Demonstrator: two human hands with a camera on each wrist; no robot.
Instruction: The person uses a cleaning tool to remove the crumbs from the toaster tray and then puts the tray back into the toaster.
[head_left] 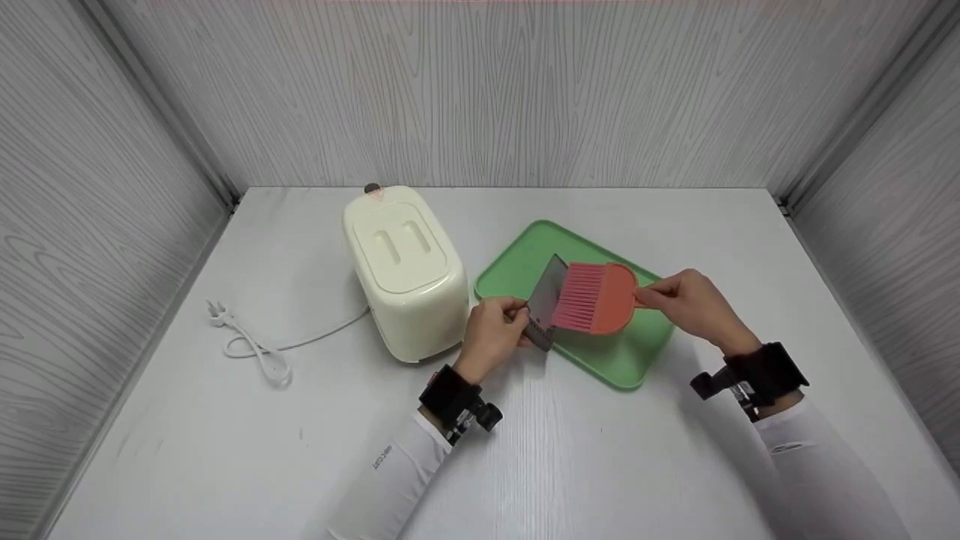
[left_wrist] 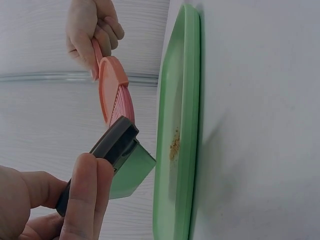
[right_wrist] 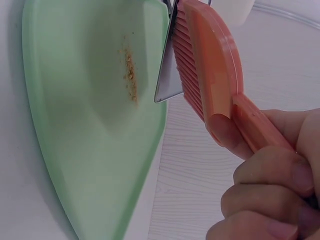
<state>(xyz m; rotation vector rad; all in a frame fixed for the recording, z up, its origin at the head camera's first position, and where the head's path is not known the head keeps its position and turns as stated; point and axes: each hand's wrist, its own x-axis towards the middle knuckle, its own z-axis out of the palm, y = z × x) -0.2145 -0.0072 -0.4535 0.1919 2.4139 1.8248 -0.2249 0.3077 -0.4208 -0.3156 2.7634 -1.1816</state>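
Observation:
My left hand (head_left: 491, 334) pinches the dark edge of a thin metal crumb tray (head_left: 546, 296), tilted over the green tray (head_left: 521, 259). The crumb tray's dark end piece (left_wrist: 112, 142) is between thumb and fingers in the left wrist view. My right hand (head_left: 694, 309) grips the handle of an orange brush (head_left: 616, 300) with pink bristles (right_wrist: 186, 62). The bristles lie against the face of the crumb tray. Below, brown crumbs (right_wrist: 130, 75) are scattered in a small patch on the green tray.
Left of the green tray stands a cream toaster (head_left: 420, 300) with a lid over its top. Its white cord (head_left: 322, 340) runs left across the white table (head_left: 360, 450) to a plug (head_left: 219, 315). Grey wood-grain walls (head_left: 510, 90) enclose the back and sides.

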